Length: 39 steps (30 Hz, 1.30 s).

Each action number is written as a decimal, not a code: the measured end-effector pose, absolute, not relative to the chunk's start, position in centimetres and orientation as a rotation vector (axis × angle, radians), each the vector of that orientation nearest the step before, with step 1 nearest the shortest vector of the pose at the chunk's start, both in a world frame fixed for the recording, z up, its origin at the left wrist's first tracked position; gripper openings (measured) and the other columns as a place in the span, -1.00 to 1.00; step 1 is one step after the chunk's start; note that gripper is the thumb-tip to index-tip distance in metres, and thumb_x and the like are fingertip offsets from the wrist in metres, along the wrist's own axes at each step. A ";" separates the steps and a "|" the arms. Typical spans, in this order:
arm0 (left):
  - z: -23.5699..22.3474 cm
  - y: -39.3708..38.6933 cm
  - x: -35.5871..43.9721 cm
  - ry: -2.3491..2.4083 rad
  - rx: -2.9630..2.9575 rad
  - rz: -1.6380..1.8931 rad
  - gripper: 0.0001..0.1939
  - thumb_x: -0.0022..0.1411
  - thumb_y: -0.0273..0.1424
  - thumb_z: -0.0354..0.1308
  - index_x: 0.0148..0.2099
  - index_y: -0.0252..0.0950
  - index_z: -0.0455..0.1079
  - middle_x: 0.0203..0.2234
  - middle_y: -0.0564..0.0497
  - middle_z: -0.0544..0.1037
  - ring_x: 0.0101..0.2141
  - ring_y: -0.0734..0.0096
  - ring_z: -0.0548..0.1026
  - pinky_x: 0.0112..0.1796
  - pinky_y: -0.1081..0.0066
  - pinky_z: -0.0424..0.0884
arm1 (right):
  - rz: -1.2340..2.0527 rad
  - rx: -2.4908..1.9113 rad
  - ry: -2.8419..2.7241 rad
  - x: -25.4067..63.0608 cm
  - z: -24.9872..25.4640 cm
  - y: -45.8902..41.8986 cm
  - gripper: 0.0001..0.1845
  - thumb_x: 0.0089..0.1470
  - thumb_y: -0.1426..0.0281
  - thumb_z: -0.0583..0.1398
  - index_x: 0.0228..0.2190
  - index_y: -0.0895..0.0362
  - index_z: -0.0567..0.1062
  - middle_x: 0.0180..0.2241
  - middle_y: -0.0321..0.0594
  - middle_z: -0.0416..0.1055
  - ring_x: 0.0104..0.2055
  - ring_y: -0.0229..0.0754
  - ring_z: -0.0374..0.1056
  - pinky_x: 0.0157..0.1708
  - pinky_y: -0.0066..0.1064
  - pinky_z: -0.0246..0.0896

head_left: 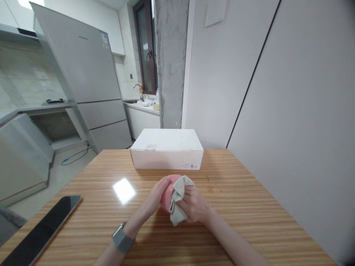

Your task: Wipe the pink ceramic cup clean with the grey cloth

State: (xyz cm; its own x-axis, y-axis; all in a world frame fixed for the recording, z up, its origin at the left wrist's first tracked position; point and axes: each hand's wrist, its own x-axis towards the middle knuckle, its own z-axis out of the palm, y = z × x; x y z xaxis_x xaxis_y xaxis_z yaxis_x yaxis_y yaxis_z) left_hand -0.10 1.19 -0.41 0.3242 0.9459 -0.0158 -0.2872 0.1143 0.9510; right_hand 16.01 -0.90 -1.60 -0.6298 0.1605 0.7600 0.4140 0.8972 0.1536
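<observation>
A small pink rounded object (168,195), perhaps a cup or bowl, is held just above the wooden table (238,192) near its middle. My left hand (155,197) is wrapped round its left side; a grey watch sits on that wrist. My right hand (194,205) grips a beige-grey cloth (177,201) and presses it against the right side and top of the pink object. Most of the pink object is hidden by the hands and the cloth.
A closed white cardboard box (168,147) lies on the table just beyond my hands. A dark tablet (41,232) rests near the front left edge. A wall runs along the right. A fridge (83,66) and a kitchen counter with a sink stand behind.
</observation>
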 end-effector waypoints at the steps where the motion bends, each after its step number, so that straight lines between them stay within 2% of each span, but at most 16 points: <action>1: -0.2 1.0 -0.1 0.787 1.100 1.046 -0.69 0.25 -0.25 0.09 -0.04 -0.32 0.37 -0.07 -0.06 0.45 -0.10 0.22 0.43 -0.07 0.16 0.37 | -0.372 -0.428 -2.234 16.0 -1.7 -1.0 -0.75 0.10 0.33 -0.02 -0.33 0.16 0.41 -0.45 -0.08 0.46 -0.40 -0.09 0.35 -0.32 -0.23 0.29; 4: 0.5 0.3 -0.2 0.786 1.203 1.040 -0.65 0.22 -0.17 0.10 -0.13 -0.35 0.46 -0.12 -0.06 0.52 -0.01 0.15 0.37 0.07 0.23 0.21 | -0.275 -0.540 -2.185 16.4 -2.1 -1.3 -0.71 0.11 0.27 -0.04 -0.32 0.13 0.41 -0.44 -0.09 0.46 -0.38 -0.06 0.37 -0.30 -0.18 0.30; 7: 0.7 -0.2 -0.3 0.742 1.262 1.053 -0.58 0.21 -0.13 0.08 -0.02 -0.30 0.42 -0.02 -0.06 0.48 0.09 0.17 0.30 0.13 0.28 0.12 | -0.143 -0.705 -2.121 16.8 -2.1 -1.5 -0.65 0.12 0.24 -0.06 -0.22 0.13 0.39 -0.33 -0.05 0.47 -0.26 0.02 0.38 -0.19 -0.09 0.27; 10: 0.4 -0.3 -0.2 0.678 1.168 1.038 -0.52 0.21 -0.12 0.08 0.09 -0.26 0.33 0.06 -0.08 0.43 0.10 0.17 0.30 0.11 0.23 0.15 | -0.057 -0.728 -2.074 16.9 -2.0 -1.3 -0.62 0.12 0.25 -0.06 -0.13 0.15 0.36 -0.26 -0.02 0.45 -0.16 0.05 0.36 -0.14 -0.05 0.25; 14: -0.6 0.5 0.3 0.650 0.894 1.030 -0.49 0.17 -0.11 0.11 0.06 -0.34 0.36 -0.01 -0.13 0.48 0.05 0.12 0.36 0.07 0.23 0.23 | -0.115 -0.569 -2.112 17.5 -2.3 -0.9 -0.59 0.09 0.29 -0.01 -0.05 0.16 0.35 -0.24 -0.02 0.45 -0.12 0.07 0.37 -0.12 -0.03 0.26; 17: -0.8 1.2 -0.1 0.600 0.678 0.977 -0.41 0.16 -0.01 0.04 0.05 -0.36 0.35 -0.05 -0.16 0.51 -0.02 0.10 0.43 -0.02 0.21 0.34 | -0.052 -0.597 -1.980 18.4 -2.8 -0.6 -0.48 0.09 0.26 0.04 0.07 0.16 0.30 -0.05 0.01 0.41 0.03 0.13 0.30 0.06 0.09 0.09; 19: -0.4 1.4 -0.8 0.548 0.629 0.888 -0.34 0.16 0.07 -0.04 0.10 -0.32 0.31 -0.05 -0.19 0.50 -0.12 0.05 0.50 -0.16 0.11 0.42 | 0.249 -0.770 -1.716 18.7 -3.1 -0.4 -0.49 0.07 0.20 0.08 0.03 0.13 0.37 -0.03 -0.06 0.41 0.07 0.13 0.27 0.11 0.07 0.04; 21: 0.2 1.2 -1.7 0.469 0.595 0.796 -0.30 0.15 0.12 -0.07 0.13 -0.29 0.27 -0.05 -0.19 0.49 -0.19 0.04 0.52 -0.26 0.09 0.45 | 0.623 -0.939 -1.313 18.4 -3.0 -0.1 -0.57 0.02 0.15 0.15 -0.10 0.08 0.47 -0.13 -0.16 0.49 0.03 0.09 0.32 0.07 -0.02 0.15; 23: 0.7 0.9 -2.2 0.398 0.562 0.727 -0.30 0.16 0.12 -0.08 0.12 -0.29 0.27 -0.06 -0.19 0.50 -0.20 0.07 0.53 -0.28 0.13 0.47 | 0.897 -1.000 -0.983 17.8 -2.5 0.1 -0.63 -0.02 0.13 0.18 -0.21 0.07 0.51 -0.25 -0.21 0.54 -0.07 0.06 0.40 -0.03 -0.08 0.27; 26: 0.9 0.4 -2.1 0.386 0.560 0.608 -0.29 0.16 0.13 -0.11 0.11 -0.32 0.29 -0.11 -0.20 0.52 -0.24 0.08 0.53 -0.35 0.17 0.48 | 1.302 -0.937 -0.879 16.7 -1.2 -0.4 -0.63 0.00 0.13 0.14 -0.27 0.11 0.52 -0.36 -0.21 0.56 -0.22 0.03 0.48 -0.15 -0.10 0.36; 29: 0.5 0.1 -1.6 0.427 0.579 0.546 -0.28 0.15 0.14 -0.11 0.13 -0.29 0.29 -0.15 -0.18 0.55 -0.32 0.12 0.55 -0.44 0.22 0.47 | 1.576 -0.800 -0.925 15.5 -0.1 -1.2 -0.58 0.02 0.13 0.12 -0.20 0.14 0.51 -0.35 -0.19 0.56 -0.22 0.01 0.49 -0.14 -0.13 0.35; 32: 0.1 0.2 -1.2 0.527 0.564 0.604 -0.29 0.13 0.13 -0.07 0.12 -0.28 0.30 -0.23 -0.14 0.59 -0.42 0.17 0.55 -0.47 0.26 0.44 | 1.568 -0.783 -0.935 14.6 -0.2 -1.4 -0.55 0.05 0.10 0.11 -0.16 0.14 0.50 -0.27 -0.17 0.55 -0.14 0.01 0.46 -0.09 -0.13 0.32; 34: -0.3 0.5 -0.9 0.577 0.542 0.668 -0.32 0.13 0.10 -0.03 0.11 -0.29 0.32 -0.24 -0.12 0.60 -0.41 0.17 0.55 -0.43 0.27 0.44 | 1.472 -0.821 -0.903 14.3 -1.1 -1.0 -0.57 0.05 0.09 0.14 -0.20 0.13 0.52 -0.21 -0.18 0.53 -0.07 0.00 0.42 -0.03 -0.11 0.28; 39: -1.3 1.0 0.0 0.625 0.621 0.944 -0.39 0.16 0.03 0.00 0.08 -0.29 0.36 -0.15 -0.08 0.58 -0.12 0.14 0.51 -0.15 0.29 0.40 | 1.189 -0.933 -0.821 14.2 -3.7 0.2 -0.58 0.00 0.12 0.22 -0.14 0.08 0.49 -0.04 -0.23 0.45 0.11 -0.08 0.26 0.18 -0.13 0.01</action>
State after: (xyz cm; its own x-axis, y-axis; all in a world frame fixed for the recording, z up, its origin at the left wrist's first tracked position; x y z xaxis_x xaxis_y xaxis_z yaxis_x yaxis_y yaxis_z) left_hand -0.04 0.98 -1.27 0.4431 0.8714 -0.2104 -0.5341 0.4451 0.7188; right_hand 14.22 0.20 -3.70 0.1889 0.9811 0.0415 -0.3864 0.1131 -0.9154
